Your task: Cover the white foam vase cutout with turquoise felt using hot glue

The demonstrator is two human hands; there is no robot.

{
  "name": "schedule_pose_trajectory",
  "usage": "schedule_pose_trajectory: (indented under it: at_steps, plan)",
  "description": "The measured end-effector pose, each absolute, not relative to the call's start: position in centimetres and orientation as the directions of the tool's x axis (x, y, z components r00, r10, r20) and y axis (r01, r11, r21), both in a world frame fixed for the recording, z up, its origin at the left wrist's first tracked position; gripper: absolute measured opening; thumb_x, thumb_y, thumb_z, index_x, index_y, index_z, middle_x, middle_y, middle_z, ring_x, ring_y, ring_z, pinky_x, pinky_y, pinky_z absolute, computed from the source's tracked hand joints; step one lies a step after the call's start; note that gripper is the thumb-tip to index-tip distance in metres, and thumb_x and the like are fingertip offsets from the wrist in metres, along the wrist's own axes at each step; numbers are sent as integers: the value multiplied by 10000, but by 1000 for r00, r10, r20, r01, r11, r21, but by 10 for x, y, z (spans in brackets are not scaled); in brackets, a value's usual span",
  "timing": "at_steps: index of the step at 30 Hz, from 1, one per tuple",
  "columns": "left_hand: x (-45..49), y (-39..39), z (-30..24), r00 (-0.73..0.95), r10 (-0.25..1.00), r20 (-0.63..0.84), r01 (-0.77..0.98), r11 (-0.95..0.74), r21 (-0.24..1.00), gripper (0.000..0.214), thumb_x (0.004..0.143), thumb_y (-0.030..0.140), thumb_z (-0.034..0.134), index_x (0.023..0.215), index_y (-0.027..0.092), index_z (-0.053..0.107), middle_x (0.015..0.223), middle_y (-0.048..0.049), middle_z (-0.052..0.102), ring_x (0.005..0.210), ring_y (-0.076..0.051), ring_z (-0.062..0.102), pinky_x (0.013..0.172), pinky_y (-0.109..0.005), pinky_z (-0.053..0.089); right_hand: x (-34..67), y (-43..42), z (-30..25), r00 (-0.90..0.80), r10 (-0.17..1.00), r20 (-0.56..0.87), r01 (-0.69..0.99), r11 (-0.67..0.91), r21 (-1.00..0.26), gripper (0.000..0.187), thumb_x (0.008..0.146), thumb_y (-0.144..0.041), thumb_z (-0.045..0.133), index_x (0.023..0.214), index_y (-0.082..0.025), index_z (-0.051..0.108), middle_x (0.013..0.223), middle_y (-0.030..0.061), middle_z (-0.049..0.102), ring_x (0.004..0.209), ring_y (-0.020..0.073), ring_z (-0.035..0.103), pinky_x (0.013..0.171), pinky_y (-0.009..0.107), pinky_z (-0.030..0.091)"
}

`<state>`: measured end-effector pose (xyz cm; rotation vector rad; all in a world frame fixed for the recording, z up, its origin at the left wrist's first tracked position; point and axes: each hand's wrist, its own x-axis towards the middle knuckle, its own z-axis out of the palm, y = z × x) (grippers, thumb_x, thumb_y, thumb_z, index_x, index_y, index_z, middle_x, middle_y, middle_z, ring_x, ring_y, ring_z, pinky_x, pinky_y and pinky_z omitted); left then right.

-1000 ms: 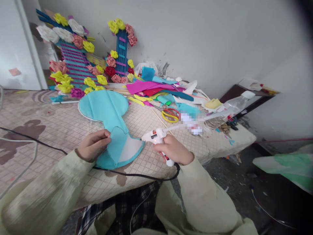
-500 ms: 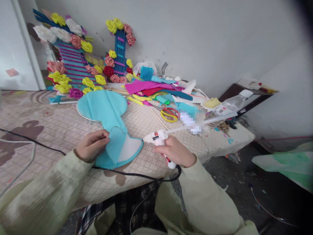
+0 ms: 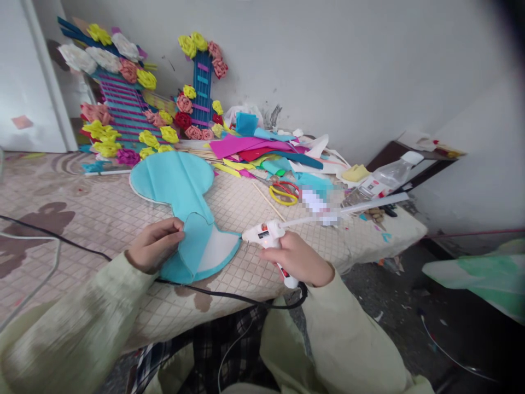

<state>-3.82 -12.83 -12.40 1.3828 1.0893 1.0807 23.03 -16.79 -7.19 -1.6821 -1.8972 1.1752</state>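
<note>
A turquoise paper-covered cutout (image 3: 172,178), rounded at its far end and flared at the near end, lies on the table. Its turquoise covering is folded back at the near end, baring a white patch (image 3: 215,249). My left hand (image 3: 158,243) is closed, pinching the edge of that folded turquoise paper between thumb and fingers. In my right hand (image 3: 297,257) is a white glue gun (image 3: 264,234), gripped by its handle, with a long glue stick (image 3: 303,219) out of its back. The gun's nozzle is at the right tip of the white patch.
Scissors (image 3: 283,192) with red and yellow handles lie beyond the gun, before a heap of coloured paper (image 3: 254,148). Flower-trimmed letter shapes (image 3: 123,104) lean on the wall. A plastic bottle (image 3: 389,175) is at the right. The black cord (image 3: 229,294) crosses the table's near edge.
My right hand and the glue gun have shifted slightly right and down. My left hand still pinches the paper in the same place.
</note>
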Motion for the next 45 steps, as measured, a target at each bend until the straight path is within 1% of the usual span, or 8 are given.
schedule_pose_trajectory:
  at_steps: [9, 17, 26, 30, 36, 39, 42, 45]
  plan:
    - [-45, -128, -135, 247, 968, 39, 58, -55, 997, 210, 677, 352, 575, 657, 179, 458, 462, 67, 323, 406, -58, 290, 381, -196, 188, 233, -169, -81, -196, 940, -280, 377, -191, -906, 194, 691, -256, 506, 530, -154, 470, 438, -37, 479, 366, 81, 470, 366, 183, 356]
    - [-41, -129, -122, 322, 928, 187, 252, -274, 928, 173, 732, 322, 519, 662, 173, 468, 527, 56, 384, 477, -67, 345, 438, -202, 267, 230, -183, -97, -169, 979, -116, -74, -130, -989, 156, 695, -269, 543, 617, -136, 523, 535, -9, 536, 416, 93, 487, 400, 212, 359]
    - [-17, -134, -97, 713, 678, 178, 373, -582, 723, 257, 832, 213, 350, 989, 192, 552, 880, 3, 640, 874, -143, 533, 822, -298, 349, 230, -205, -101, -149, 983, 104, -392, 38, -919, 144, 712, -277, 542, 658, -145, 565, 570, 2, 523, 431, 94, 486, 407, 218, 329]
    - [-23, -138, -91, 732, 649, 207, 444, -685, 578, 278, 809, 192, 370, 1034, 219, 530, 966, -5, 618, 951, -163, 502, 859, -333, 334, 231, -210, -103, -158, 973, 166, -438, 81, -895, 136, 719, -284, 538, 703, -153, 570, 639, 15, 538, 460, 99, 500, 422, 222, 334]
    - [-9, -191, -66, 671, 723, 166, 464, -583, 667, 248, 811, 231, 396, 1028, 217, 515, 886, -21, 640, 857, -150, 552, 795, -290, 424, 205, -214, -102, -107, 964, 245, -471, 167, -866, 168, 786, -330, 464, 816, -192, 553, 784, 24, 538, 643, 131, 532, 610, 281, 418]
    - [8, -224, -65, 606, 777, 169, 522, -549, 653, 397, 779, 305, 470, 1170, 271, 408, 1070, -32, 584, 910, -159, 561, 769, -262, 464, 180, -216, -100, -118, 954, 275, -422, 202, -884, 219, 812, -382, 421, 850, -200, 536, 851, 42, 548, 825, 167, 522, 764, 322, 412]
    - [19, -242, -72, 566, 786, 250, 539, -582, 609, 572, 741, 328, 525, 1251, 265, 272, 1125, -54, 557, 922, -166, 573, 750, -227, 487, 158, -221, -94, -211, 932, 295, -332, 216, -918, 295, 815, -441, 400, 909, -194, 532, 939, 62, 550, 892, 177, 507, 828, 332, 392]
    - [18, -246, -79, 490, 803, 339, 546, -586, 599, 459, 791, 300, 445, 1217, 280, 276, 1027, -20, 608, 847, -139, 600, 676, -179, 499, 148, -219, -82, -402, 857, 323, -222, 251, -942, 392, 779, -489, 438, 1039, -204, 506, 973, 59, 552, 833, 169, 528, 752, 302, 437]
